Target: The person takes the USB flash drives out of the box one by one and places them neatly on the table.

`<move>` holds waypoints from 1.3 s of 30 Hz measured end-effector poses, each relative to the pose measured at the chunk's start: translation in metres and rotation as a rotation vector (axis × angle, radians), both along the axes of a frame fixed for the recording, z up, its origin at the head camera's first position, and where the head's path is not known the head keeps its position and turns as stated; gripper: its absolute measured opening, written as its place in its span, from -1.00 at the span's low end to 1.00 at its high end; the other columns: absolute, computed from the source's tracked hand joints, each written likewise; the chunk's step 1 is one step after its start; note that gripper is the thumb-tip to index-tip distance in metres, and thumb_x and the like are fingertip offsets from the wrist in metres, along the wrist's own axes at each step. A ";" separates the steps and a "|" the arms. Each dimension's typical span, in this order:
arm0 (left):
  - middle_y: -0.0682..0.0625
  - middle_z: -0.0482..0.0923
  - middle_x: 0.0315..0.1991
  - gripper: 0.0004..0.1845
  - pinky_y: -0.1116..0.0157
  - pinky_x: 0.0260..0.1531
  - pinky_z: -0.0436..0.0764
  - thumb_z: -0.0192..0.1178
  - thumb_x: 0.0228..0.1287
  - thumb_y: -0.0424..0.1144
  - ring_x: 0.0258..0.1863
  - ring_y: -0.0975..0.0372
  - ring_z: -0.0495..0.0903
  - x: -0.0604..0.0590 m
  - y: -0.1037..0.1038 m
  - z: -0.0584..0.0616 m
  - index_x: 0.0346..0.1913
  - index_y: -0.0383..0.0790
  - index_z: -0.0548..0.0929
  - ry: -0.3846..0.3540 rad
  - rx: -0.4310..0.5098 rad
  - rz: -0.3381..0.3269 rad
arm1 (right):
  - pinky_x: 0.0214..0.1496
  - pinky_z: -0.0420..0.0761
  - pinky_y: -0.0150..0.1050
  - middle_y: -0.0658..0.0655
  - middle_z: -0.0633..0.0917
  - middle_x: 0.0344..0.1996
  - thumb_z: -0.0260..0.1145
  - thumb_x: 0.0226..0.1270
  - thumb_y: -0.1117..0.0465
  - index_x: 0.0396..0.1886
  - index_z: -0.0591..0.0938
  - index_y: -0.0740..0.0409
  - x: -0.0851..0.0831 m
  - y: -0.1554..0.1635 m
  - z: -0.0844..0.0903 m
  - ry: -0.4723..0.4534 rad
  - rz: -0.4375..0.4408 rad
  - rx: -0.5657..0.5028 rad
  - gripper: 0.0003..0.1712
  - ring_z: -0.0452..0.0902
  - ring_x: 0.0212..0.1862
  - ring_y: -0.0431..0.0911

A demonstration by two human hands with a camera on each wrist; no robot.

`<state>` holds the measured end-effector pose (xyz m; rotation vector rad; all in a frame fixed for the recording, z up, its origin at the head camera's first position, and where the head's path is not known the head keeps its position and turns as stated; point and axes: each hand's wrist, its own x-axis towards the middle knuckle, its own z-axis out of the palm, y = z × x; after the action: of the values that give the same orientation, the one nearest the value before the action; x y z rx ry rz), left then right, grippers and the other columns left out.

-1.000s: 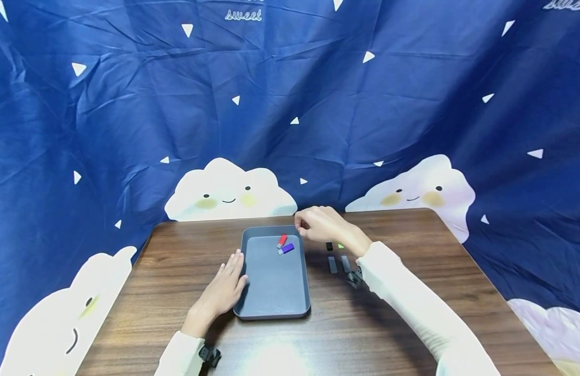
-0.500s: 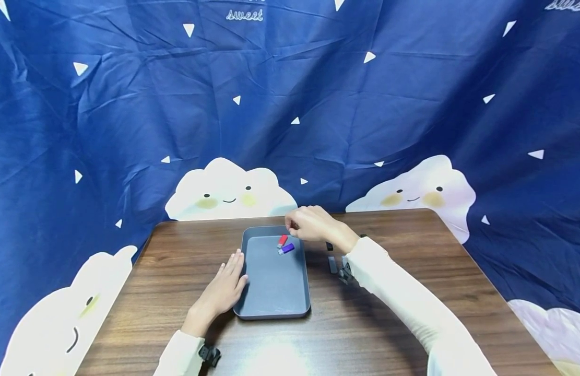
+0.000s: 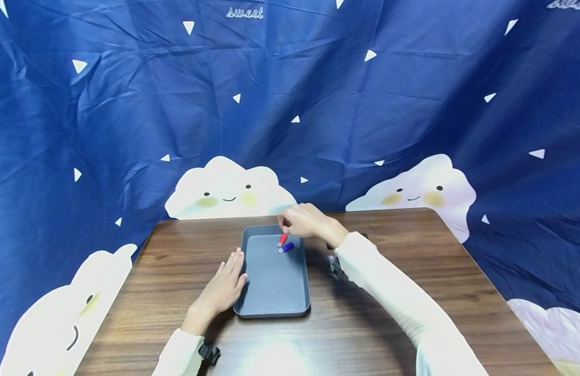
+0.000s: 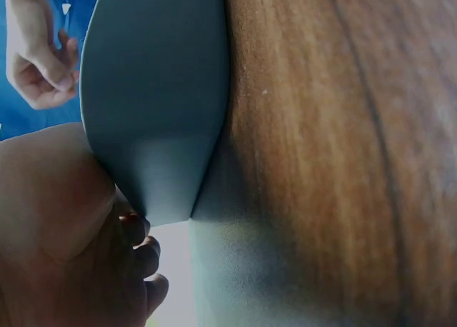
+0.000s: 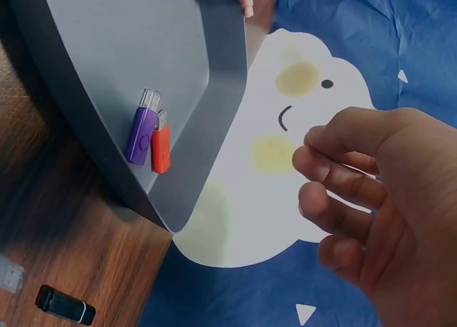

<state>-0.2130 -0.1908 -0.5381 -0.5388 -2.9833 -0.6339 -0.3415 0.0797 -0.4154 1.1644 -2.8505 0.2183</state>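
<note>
A shallow dark-grey tray [image 3: 271, 282] lies on the table. Inside it, near the far right corner, are a red USB stick [image 5: 161, 147] and a purple USB stick [image 5: 142, 131], side by side with metal plugs exposed. My left hand [image 3: 224, 284] rests along the tray's left side, fingers straight; in the left wrist view its palm [image 4: 57, 213] is beside the tray wall. Above the far right corner hovers my right hand [image 3: 306, 220], fingers loosely bent. The right wrist view shows nothing between those fingers [image 5: 343, 180]. In the head view its fingertips come close to the red stick.
Right of the tray, a black USB stick [image 5: 64, 305] and a clear-ended stick [image 5: 10, 273] lie on the wooden table [image 3: 412, 271], partly behind my right forearm in the head view. A blue curtain [image 3: 318, 104] with white clouds hangs behind the table's far edge.
My right hand has moved left, from the tray's right rim to above the red USB stick. Its forearm now covers more of the sticks on the table. My left hand stays put.
</note>
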 end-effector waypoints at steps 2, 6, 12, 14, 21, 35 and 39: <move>-0.39 0.04 0.69 -0.33 -0.28 0.64 0.15 -0.03 0.70 -0.20 0.68 -0.25 0.09 0.000 0.000 0.001 0.64 -0.53 0.13 -0.003 0.001 0.002 | -0.23 0.64 -0.14 -0.16 0.67 -0.39 0.37 0.40 0.11 -0.33 0.71 -0.15 -0.001 -0.002 0.000 -0.006 0.003 0.000 -0.93 0.56 -0.34 -0.19; -0.37 0.02 0.70 -0.33 -0.25 0.66 0.12 -0.03 0.72 -0.19 0.70 -0.22 0.06 0.001 0.001 0.003 0.65 -0.52 0.11 -0.017 -0.010 0.009 | -0.18 0.66 -0.13 -0.16 0.67 -0.37 0.36 0.39 0.15 -0.33 0.71 -0.14 -0.002 -0.005 0.000 -0.020 0.012 0.000 -0.92 0.56 -0.30 -0.20; -0.36 0.02 0.71 -0.33 -0.25 0.66 0.11 -0.02 0.71 -0.19 0.71 -0.21 0.05 0.000 0.000 0.002 0.65 -0.51 0.11 -0.016 -0.019 0.013 | -0.16 0.66 -0.14 -0.16 0.66 -0.38 0.37 0.38 0.16 -0.35 0.70 -0.14 -0.007 -0.010 0.000 -0.031 0.009 0.037 -0.91 0.56 -0.27 -0.22; -0.38 0.03 0.70 -0.33 -0.26 0.66 0.12 -0.02 0.71 -0.20 0.70 -0.23 0.07 0.000 0.000 0.002 0.65 -0.52 0.12 -0.007 -0.011 0.009 | -0.16 0.66 -0.14 -0.16 0.66 -0.37 0.38 0.39 0.15 -0.35 0.69 -0.14 -0.009 -0.012 -0.001 -0.039 0.002 0.050 -0.91 0.55 -0.27 -0.21; -0.42 0.06 0.68 -0.33 -0.32 0.61 0.17 -0.01 0.68 -0.22 0.66 -0.29 0.11 0.000 -0.001 0.001 0.63 -0.54 0.15 0.017 0.020 -0.006 | -0.12 0.66 -0.14 -0.13 0.69 -0.33 0.38 0.38 0.16 -0.31 0.72 -0.10 -0.015 -0.018 -0.005 -0.079 -0.036 0.075 -0.95 0.57 -0.24 -0.18; -0.42 0.06 0.68 -0.33 -0.34 0.60 0.15 -0.04 0.69 -0.19 0.66 -0.30 0.11 0.000 -0.003 -0.001 0.64 -0.53 0.14 0.019 0.042 -0.016 | -0.04 0.69 -0.16 -0.11 0.72 -0.30 0.38 0.39 0.20 -0.30 0.74 -0.06 -0.025 -0.030 -0.021 -0.113 -0.057 0.100 -0.94 0.59 -0.20 -0.17; -0.42 0.06 0.68 -0.33 -0.34 0.60 0.15 -0.04 0.69 -0.20 0.66 -0.30 0.11 -0.001 -0.003 -0.001 0.64 -0.54 0.13 0.024 0.033 -0.021 | -0.05 0.70 -0.17 -0.11 0.74 -0.31 0.37 0.36 0.21 -0.29 0.75 -0.06 -0.027 -0.033 -0.025 -0.117 -0.061 0.110 -0.93 0.61 -0.19 -0.17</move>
<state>-0.2137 -0.1938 -0.5393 -0.5715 -2.9432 -0.6716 -0.3687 0.0464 -0.4409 1.1168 -3.0304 0.1318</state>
